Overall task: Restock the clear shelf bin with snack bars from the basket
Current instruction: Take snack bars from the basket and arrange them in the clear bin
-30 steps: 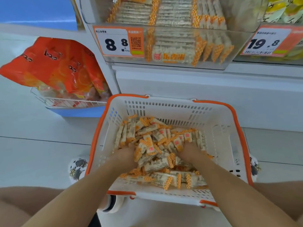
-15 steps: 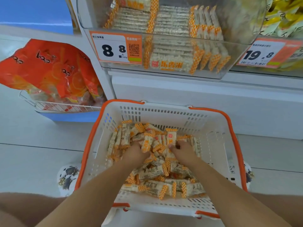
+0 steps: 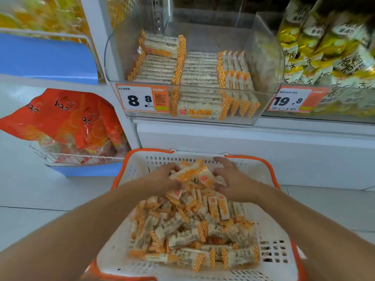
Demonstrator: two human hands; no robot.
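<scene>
A bunch of snack bars is pressed between both hands above the far end of the basket, lifted clear of the loose heap of bars that fills the basket floor. The left hand cups the bunch from 9 o'clock with fingers curled around it; the right hand closes on it from 3 o'clock, fingers spread and bent over the wrappers. The basket is white mesh with an orange rim and sits at 6 o'clock, below the shelf. At 12 o'clock the clear shelf bin holds neat rows of the same bars on its left and middle, with bare space at its right side. A price tag reading 8.8 is fixed to its front. At 9 o'clock, orange bags lie in a wire tray. At 2 o'clock hang yellow packets above a tag reading 19.8.
</scene>
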